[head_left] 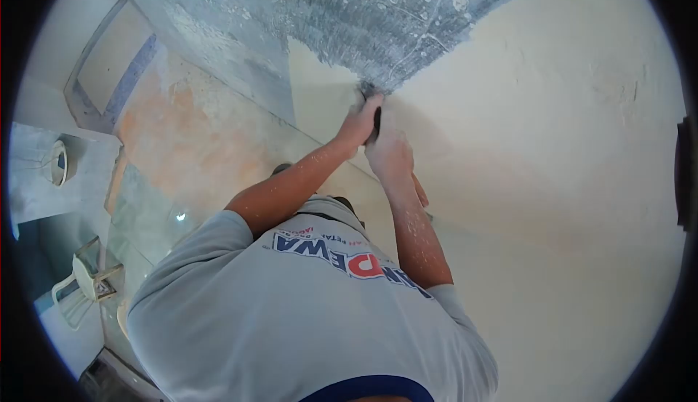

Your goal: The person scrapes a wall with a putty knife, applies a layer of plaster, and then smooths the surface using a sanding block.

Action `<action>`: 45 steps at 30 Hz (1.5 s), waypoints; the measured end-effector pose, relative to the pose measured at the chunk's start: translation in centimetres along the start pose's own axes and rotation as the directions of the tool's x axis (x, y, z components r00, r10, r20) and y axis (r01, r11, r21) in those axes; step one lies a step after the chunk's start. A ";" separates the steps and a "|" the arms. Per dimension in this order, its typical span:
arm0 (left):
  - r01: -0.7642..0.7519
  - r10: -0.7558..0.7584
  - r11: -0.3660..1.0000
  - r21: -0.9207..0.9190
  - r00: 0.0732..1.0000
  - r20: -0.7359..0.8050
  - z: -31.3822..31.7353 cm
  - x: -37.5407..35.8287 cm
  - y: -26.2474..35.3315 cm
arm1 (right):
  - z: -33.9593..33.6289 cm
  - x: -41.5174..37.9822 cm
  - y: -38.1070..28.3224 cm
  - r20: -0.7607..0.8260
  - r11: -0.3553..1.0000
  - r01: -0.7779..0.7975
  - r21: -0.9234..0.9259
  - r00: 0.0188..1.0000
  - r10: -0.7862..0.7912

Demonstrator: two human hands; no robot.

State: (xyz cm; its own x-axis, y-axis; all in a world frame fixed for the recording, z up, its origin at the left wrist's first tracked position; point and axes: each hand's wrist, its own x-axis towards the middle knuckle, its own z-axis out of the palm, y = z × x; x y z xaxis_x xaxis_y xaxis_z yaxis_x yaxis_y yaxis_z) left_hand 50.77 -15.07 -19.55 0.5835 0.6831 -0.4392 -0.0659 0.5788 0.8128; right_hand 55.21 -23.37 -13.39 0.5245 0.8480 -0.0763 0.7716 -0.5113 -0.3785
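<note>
My left hand (358, 123) is closed around a dark tool (377, 120) at the upper middle of the view. Just below and to the right, my right hand (391, 155) is closed at the lower part of the same tool, which the fingers mostly hide. The tool's far end lies at the ragged border between a rough grey wall area (378, 24) and a smooth cream wall area (523, 133). White dust or splashes mark both hands and forearms.
A stained floor (174, 118) stretches along the left. A round bucket (59, 163) is at the far left, with a white chair (86, 277) below it. A dark object (684, 173) is at the right edge. My shirt fills the lower middle.
</note>
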 end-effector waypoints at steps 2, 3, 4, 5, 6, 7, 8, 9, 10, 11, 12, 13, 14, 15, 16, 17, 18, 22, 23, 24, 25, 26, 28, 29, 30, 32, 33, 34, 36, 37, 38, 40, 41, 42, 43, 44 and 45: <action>-0.054 0.055 0.998 0.030 0.997 -0.044 -0.4 0.9 0.5 | -0.6 0.2 -0.4 -0.004 0.998 -0.043 0.053 0.999 0.043; -0.070 0.075 0.995 0.065 0.994 -0.077 -0.5 0.6 -0.2 | -0.3 0.4 -0.7 -0.002 1.000 -0.017 0.012 1.000 0.017; 0.028 -0.027 0.994 -0.103 1.000 0.011 -1.0 0.7 -0.3 | 0.1 -0.1 0.1 0.007 0.999 -0.036 0.009 0.999 0.036; 0.029 -0.028 0.994 -0.103 1.000 0.013 -0.8 0.7 -0.5 | 0.8 0.1 0.7 -0.007 1.000 -0.007 -0.009 1.000 0.007; -0.007 0.007 1.000 -0.019 1.000 0.019 -0.6 0.4 -0.7 | 1.3 0.3 1.0 -0.017 0.999 0.028 -0.025 0.999 -0.028; -0.053 0.051 0.997 0.062 0.998 0.025 -0.4 0.4 -0.7 | 1.0 0.3 0.5 -0.017 0.999 0.041 -0.023 0.999 -0.042; -0.151 0.157 0.986 0.077 0.984 -0.086 0.4 0.9 -1.4 | 0.4 0.6 0.0 -0.013 1.000 0.006 -0.011 1.000 -0.006; -0.148 0.154 0.986 0.075 0.985 -0.082 -0.2 1.6 -1.5 | 0.1 0.2 0.1 0.001 0.999 -0.051 -0.001 0.999 0.051; -0.081 0.081 0.997 -0.003 0.996 -0.046 -0.9 1.3 -1.2 | 1.5 0.6 0.8 -0.043 0.999 0.033 -0.020 0.999 -0.034; -0.021 0.021 0.997 -0.080 1.000 -0.006 -1.0 1.3 -1.1 | 1.5 0.1 1.4 -0.042 1.000 0.013 -0.026 0.999 -0.014; -0.022 0.023 0.997 -0.078 1.000 0.005 -0.5 1.3 -1.0 | 1.3 0.4 1.6 -0.046 1.000 0.012 0.003 0.999 -0.012; -0.040 0.041 0.999 0.023 0.999 -0.029 -0.3 1.0 -1.1 | 1.4 0.4 1.4 -0.040 0.999 0.016 0.036 0.999 -0.015; -0.063 0.072 0.990 0.124 0.995 -0.069 -0.2 0.9 -1.0 | 0.9 0.4 0.6 -0.041 0.999 0.028 0.040 0.999 -0.026; -0.171 0.172 0.985 0.020 0.973 -0.152 0.6 1.8 -2.3 | 0.1 0.6 -0.3 -0.019 1.000 -0.016 0.024 1.000 0.016; -0.169 0.177 0.983 0.068 0.975 -0.135 -0.1 2.4 -1.7 | -0.4 0.3 -0.5 0.009 0.997 -0.079 0.004 0.997 0.079; -0.147 0.159 0.983 0.112 0.981 -0.111 -0.6 1.7 -1.1 | 0.4 0.6 -0.4 0.021 0.999 -0.047 -0.024 0.999 0.048; -0.064 0.062 0.996 -0.062 0.997 -0.038 -0.7 0.8 -0.6 | 0.7 -0.1 0.2 0.027 0.997 -0.060 -0.037 0.998 0.061; -0.161 0.172 0.981 0.109 0.980 -0.100 1.0 -0.7 0.7 | -0.5 -0.1 -0.8 -0.036 0.997 -0.072 0.021 0.997 0.073; -0.157 0.165 0.984 0.086 0.981 -0.099 0.7 -0.4 1.0 | -1.1 -0.6 -1.1 -0.016 0.995 -0.103 -0.010 0.995 0.103; -0.132 0.137 0.989 0.063 0.986 -0.092 0.3 -0.7 0.6 | 0.4 -0.1 0.0 -0.060 1.000 0.007 0.005 0.998 -0.007; -0.037 0.037 0.999 -0.007 0.999 0.014 -0.6 0.3 0.6 | 0.8 -0.4 0.8 -0.063 1.000 -0.010 0.000 0.998 0.010; -0.041 0.041 0.999 -0.003 0.999 0.024 -0.3 0.8 0.1 | 1.2 0.0 1.2 -0.069 0.999 -0.022 0.024 0.997 0.023; 0.151 -0.150 0.986 0.076 0.989 -0.011 -0.4 0.8 -0.6 | 1.6 -0.1 0.9 -0.068 0.998 -0.018 0.058 0.997 0.022; -0.151 0.163 0.981 0.120 0.981 -0.102 0.3 0.9 -1.9 | 1.0 -0.1 0.4 -0.032 0.998 -0.055 0.045 0.998 0.056; -0.177 0.189 0.976 0.129 0.978 -0.092 -0.4 2.7 -2.0 | 0.5 0.0 0.3 0.003 0.995 -0.100 0.026 0.995 0.100; 0.032 -0.032 0.999 0.010 0.998 -0.062 -0.8 0.5 -0.1 | 1.8 -0.5 0.9 -0.028 0.998 -0.069 0.006 0.997 0.070; 0.027 -0.027 1.000 0.013 0.998 -0.052 -0.7 0.8 -0.8 | 1.8 -0.6 1.0 -0.039 0.998 -0.063 0.027 0.997 0.064; -0.009 0.009 1.000 0.022 1.000 -0.011 -0.8 1.5 -1.6 | 1.7 -0.1 0.7 -0.055 0.998 -0.045 0.053 0.997 0.048; -0.121 0.122 0.992 0.042 0.992 -0.015 -0.9 1.4 -1.7 | 1.0 0.2 0.0 -0.051 0.997 -0.063 0.049 0.997 0.066; -0.116 0.116 0.992 0.047 0.993 -0.010 -0.9 1.4 -1.9 | 1.4 0.0 0.1 -0.087 0.998 -0.034 0.060 0.995 0.040; -0.111 0.111 0.992 0.065 0.994 0.005 -1.2 1.2 -2.5 | 2.0 -0.6 0.5 -0.116 0.997 -0.013 0.070 0.993 0.021; -0.035 0.028 0.987 0.159 0.998 0.049 -2.9 3.4 -4.3 | 3.3 -0.9 2.4 -0.077 0.992 -0.066 0.105 0.994 0.074; -0.035 0.028 0.986 0.164 0.999 0.045 -3.2 2.4 -2.3 | 4.0 -1.0 3.5 -0.035 0.985 -0.110 0.135 0.993 0.116; 0.104 -0.097 0.982 0.155 0.994 -0.051 -3.5 1.8 0.1 | 4.7 -2.0 4.8 -0.089 0.965 -0.108 0.237 0.987 0.133; 0.236 -0.217 0.963 0.132 0.966 -0.141 -3.6 1.5 2.1 | 5.4 -3.8 6.3 -0.146 0.937 -0.097 0.336 0.977 0.153; -0.474 0.632 0.675 0.565 0.767 -0.110 -5.8 6.5 -7.6 | 6.4 -5.7 8.0 -0.172 0.917 -0.106 0.385 0.968 0.184; -0.478 0.634 0.673 0.565 0.765 -0.108 -4.4 6.1 -6.1 | 7.6 -8.0 9.9 -0.194 0.894 -0.116 0.433 0.956 0.219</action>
State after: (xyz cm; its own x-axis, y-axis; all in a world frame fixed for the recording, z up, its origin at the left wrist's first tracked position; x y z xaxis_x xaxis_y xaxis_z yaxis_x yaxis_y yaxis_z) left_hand 51.14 -12.50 -28.92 0.3170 0.9383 0.1380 0.1345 -0.1886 0.9728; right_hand 55.91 -34.11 -23.50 0.7403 0.6718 0.0236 0.4727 -0.4953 -0.7288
